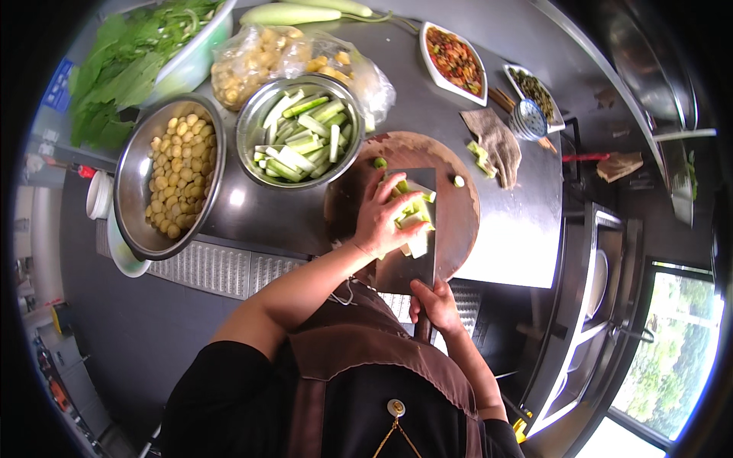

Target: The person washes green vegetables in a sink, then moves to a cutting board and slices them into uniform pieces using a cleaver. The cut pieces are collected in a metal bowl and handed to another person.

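A round wooden chopping block (462,212) stands before me at the counter's edge. Over it my right hand (436,306) grips the handle of a cleaver (422,269), whose broad blade lies flat. Cut pieces of pale green gourd or squash (417,214) are heaped on the blade, and my left hand (386,220) rests over them with its fingers spread round the heap. Two small end pieces lie on the block, a green one (379,163) and a whitish one (458,181). Up and left of the block, a steel bowl (243,129) holds green-and-white sticks of the same kind.
An oval steel bowl (127,172) of small potatoes stands left, leafy greens (109,74) behind it. Plastic bags (252,63) and whole pale gourds (292,14) lie at the back. Right are a dish of chopped peppers (455,60), a cloth (498,143) and stacked small bowls (528,120).
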The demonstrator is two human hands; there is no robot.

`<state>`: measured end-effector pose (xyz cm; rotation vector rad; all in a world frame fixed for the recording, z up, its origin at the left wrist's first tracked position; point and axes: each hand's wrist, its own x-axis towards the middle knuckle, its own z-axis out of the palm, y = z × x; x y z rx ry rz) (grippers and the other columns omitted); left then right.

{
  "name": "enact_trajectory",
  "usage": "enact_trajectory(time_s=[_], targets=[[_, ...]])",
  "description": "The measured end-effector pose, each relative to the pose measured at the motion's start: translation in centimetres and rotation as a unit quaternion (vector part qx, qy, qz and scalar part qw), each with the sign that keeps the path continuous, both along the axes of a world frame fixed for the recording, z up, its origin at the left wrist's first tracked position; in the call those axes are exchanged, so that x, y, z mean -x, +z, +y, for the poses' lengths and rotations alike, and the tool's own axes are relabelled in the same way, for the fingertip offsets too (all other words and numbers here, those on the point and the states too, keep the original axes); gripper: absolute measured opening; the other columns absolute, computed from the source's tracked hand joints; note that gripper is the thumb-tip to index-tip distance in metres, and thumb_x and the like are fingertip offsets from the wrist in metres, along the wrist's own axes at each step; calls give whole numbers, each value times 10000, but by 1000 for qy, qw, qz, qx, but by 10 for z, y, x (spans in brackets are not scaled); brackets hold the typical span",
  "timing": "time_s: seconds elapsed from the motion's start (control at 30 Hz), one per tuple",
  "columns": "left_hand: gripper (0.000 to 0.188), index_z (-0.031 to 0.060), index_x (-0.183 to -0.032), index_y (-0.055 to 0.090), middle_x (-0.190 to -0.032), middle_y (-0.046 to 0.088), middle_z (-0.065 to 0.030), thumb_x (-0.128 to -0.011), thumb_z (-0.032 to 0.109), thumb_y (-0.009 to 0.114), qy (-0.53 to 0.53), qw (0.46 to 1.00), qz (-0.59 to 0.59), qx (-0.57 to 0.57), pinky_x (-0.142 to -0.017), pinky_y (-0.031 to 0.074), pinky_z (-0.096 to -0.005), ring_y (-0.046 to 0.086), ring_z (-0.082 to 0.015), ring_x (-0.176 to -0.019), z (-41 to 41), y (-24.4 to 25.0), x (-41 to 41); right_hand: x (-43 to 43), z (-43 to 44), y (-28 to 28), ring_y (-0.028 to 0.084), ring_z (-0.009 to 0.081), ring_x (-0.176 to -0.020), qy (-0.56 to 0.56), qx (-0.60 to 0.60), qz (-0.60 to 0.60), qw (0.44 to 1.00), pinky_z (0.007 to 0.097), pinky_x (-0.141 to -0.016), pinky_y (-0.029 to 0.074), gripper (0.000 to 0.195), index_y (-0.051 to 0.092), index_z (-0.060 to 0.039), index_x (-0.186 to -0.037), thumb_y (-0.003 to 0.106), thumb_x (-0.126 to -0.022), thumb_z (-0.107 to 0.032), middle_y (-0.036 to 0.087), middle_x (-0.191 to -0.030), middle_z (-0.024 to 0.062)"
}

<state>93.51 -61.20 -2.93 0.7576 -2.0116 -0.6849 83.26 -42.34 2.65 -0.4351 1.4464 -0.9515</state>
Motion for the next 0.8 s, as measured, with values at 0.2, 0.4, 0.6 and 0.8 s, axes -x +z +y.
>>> enact_trajectory(time_s=[0.2, 0.4, 0.6, 0.8], targets=[[517, 169, -1130, 700, -1342, 524, -115, -665, 327, 860, 16, 993, 113, 30, -1097, 385, -508, 453, -407, -1300, -78, 54, -30, -24, -85, 85, 584, 146, -492, 70, 6, 121, 990, 298, -457, 469, 199, 592, 5, -825, 548, -961, -132, 578, -585, 45], [473, 146, -1185, 683, -1379, 542, -158, -759, 310, 808, 73, 992, -93, -52, -1125, 351, -451, 433, -385, -1346, -193, 15, -111, -60, -174, 78, 605, 170, -526, 78, 70, 155, 982, 324, -496, 489, 168, 569, 40, -854, 516, -902, -112, 608, -620, 91], [374, 118, -1173, 672, -1251, 629, -106, -821, 216, 753, 129, 991, -22, -2, -1029, 442, -414, 562, -314, -1206, -188, 6, -133, -56, -155, 84, 594, 157, -490, 55, 29, 209, 976, 296, -451, 477, 129, 524, 11, -848, 499, -921, -93, 593, -645, 75], [532, 84, -1379, 536, -1466, 469, -154, -870, 123, 685, 8, 993, 10, 118, -1126, 365, -447, 448, -373, -1350, -138, 58, -79, -67, -154, 74, 610, 152, -506, 83, 46, 207, 974, 308, -487, 494, 140, 553, 16, -877, 517, -929, -108, 609, -637, 74]])
